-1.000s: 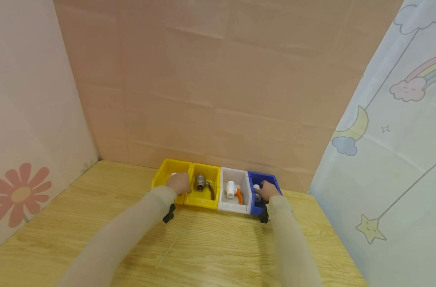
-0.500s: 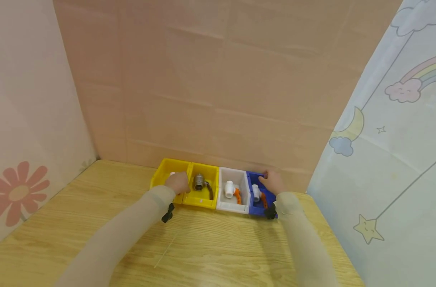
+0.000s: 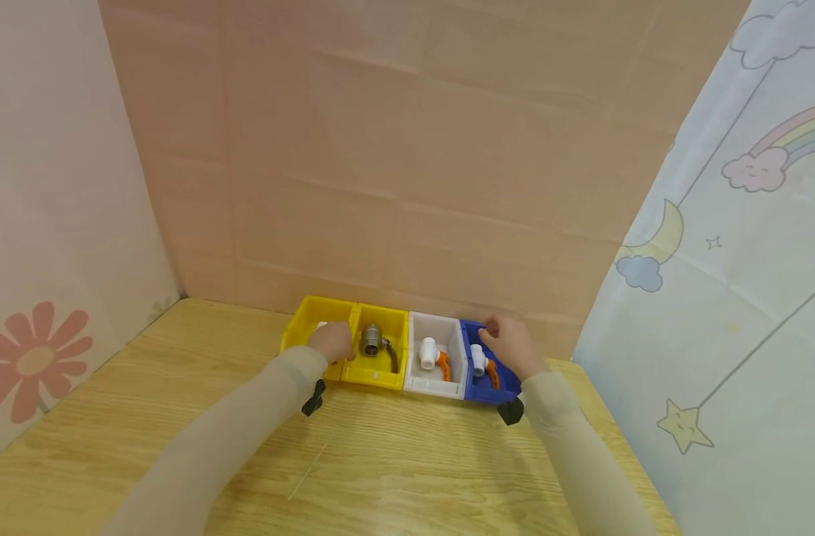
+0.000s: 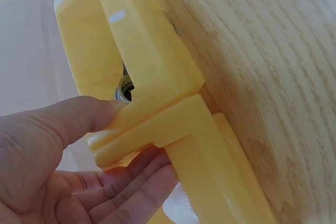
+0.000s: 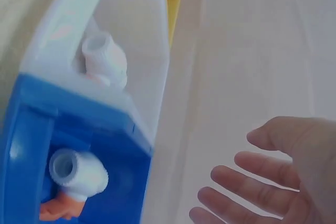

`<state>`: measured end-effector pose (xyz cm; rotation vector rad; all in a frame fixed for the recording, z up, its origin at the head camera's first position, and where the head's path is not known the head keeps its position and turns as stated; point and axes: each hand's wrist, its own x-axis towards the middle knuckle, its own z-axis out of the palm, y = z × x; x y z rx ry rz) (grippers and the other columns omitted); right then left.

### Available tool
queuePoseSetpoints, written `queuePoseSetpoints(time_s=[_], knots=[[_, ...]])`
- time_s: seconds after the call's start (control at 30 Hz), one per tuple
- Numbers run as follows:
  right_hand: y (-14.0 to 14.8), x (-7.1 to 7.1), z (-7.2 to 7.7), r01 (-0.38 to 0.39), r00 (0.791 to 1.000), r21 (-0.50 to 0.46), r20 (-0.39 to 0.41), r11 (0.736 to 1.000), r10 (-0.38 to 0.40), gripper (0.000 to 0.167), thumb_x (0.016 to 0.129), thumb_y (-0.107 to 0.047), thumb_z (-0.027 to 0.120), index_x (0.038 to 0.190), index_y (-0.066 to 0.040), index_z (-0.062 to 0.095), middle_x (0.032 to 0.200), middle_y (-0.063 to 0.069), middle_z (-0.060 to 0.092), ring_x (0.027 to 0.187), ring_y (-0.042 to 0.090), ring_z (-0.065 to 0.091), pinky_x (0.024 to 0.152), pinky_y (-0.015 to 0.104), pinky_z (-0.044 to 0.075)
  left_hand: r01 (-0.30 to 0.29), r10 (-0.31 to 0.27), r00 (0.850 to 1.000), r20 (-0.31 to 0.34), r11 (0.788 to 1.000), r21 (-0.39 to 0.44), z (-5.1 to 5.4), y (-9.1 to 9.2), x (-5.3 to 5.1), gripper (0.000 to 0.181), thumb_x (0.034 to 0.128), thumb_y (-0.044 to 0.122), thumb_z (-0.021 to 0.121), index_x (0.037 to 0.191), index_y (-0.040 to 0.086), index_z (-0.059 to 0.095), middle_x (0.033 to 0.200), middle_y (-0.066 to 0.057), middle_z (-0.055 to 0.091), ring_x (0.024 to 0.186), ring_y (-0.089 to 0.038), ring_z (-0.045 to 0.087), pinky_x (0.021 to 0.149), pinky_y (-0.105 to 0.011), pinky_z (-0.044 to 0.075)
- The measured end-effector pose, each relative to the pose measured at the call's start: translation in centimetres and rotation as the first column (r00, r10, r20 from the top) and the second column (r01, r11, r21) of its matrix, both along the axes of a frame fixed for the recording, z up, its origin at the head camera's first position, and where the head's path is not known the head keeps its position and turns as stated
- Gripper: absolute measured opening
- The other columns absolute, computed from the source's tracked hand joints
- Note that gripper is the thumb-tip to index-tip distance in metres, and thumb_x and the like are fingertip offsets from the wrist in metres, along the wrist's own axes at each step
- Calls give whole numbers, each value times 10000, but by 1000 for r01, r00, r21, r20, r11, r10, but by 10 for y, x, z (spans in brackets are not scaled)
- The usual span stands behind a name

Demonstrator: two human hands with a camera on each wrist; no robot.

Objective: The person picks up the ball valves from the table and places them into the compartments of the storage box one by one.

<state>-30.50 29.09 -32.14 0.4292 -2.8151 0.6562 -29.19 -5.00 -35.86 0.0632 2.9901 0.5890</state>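
Note:
Four storage bins stand side by side: a left yellow bin (image 3: 303, 327), a second yellow bin (image 3: 389, 380), a white bin (image 3: 420, 386) and a blue bin (image 3: 507, 388). My left hand (image 3: 332, 341) pinches the adjoining walls of the yellow bins, thumb on one side and fingers on the other. Over the blue bin's back right, my right hand (image 3: 514, 346) holds nothing, its fingers (image 5: 252, 184) spread. White ball valves with orange handles lie in the white bin (image 3: 429, 353) and the blue bin (image 5: 79, 174). The second yellow bin holds a metal valve (image 3: 372, 340). A white piece (image 4: 179, 205) is partly hidden below my left fingers.
The bins sit on a wooden table (image 3: 394, 454) near its back edge, close to a peach cloth backdrop (image 3: 380, 149). Printed hangings stand on the left (image 3: 45, 186) and right (image 3: 735, 298). A thin pale strip (image 3: 308, 470) lies on the table.
My right hand has left the valve in the blue bin and moved right and up, fingers loosening. The whole valve now shows there. My left hand keeps its place.

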Motion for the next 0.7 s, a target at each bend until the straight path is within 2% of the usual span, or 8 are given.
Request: queuePoseSetpoints(time_s=[0.1,0.23,0.3,0.47,0.5,0.57,0.7], knots=[[-6,13,1,-31,1000,3,-1,1000,31,254,938,-192,602,1118,-14,628,1035,156,693,965,307,654,880,470,509,1,-1,1000,-2,1000,6,-1,-1,0,189,804,135,734,703,87,582,547,5,469,510,-154,438,492,-267,377],[-10,29,0,-54,998,11,35,998,53,253,957,-212,584,1137,-41,630,1041,114,703,934,254,661,844,433,524,2,-2,1000,7,1000,11,-2,-1,-1,176,809,144,734,747,85,580,570,3,480,521,-156,450,499,-270,386],[-11,36,-1,-56,996,2,73,998,56,255,965,-223,572,1145,-51,626,1031,100,701,826,246,670,750,417,548,3,-3,1000,12,1000,8,-1,-1,-1,165,816,156,732,784,79,590,591,-3,499,532,-159,463,506,-271,395],[-14,47,-11,-70,992,-8,103,998,71,206,950,-206,589,1093,-66,637,955,62,700,767,203,660,679,367,546,-5,5,1000,15,1000,0,2,0,0,170,821,163,734,858,67,598,646,-22,553,556,-171,489,519,-281,409],[-14,48,-13,-75,992,-1,100,997,74,190,943,-202,600,1075,-72,643,942,53,701,810,196,662,705,366,544,-6,6,1000,14,1000,-3,2,0,0,168,821,162,734,857,66,601,651,-27,561,557,-172,490,517,-283,410],[-15,50,-18,-85,991,17,106,996,83,165,933,-194,618,1048,-81,648,933,54,703,847,190,663,735,372,544,-6,6,1000,15,1000,-5,1,0,-1,149,823,159,729,836,68,612,655,-31,571,557,-171,488,517,-286,410],[-16,54,-26,-102,987,63,129,993,94,131,918,-184,639,1006,-89,653,886,51,696,811,182,655,724,376,543,14,-14,1000,-11,1000,-22,-2,1,-1,144,826,171,723,763,96,617,668,-9,561,569,-156,472,532,-289,416]])
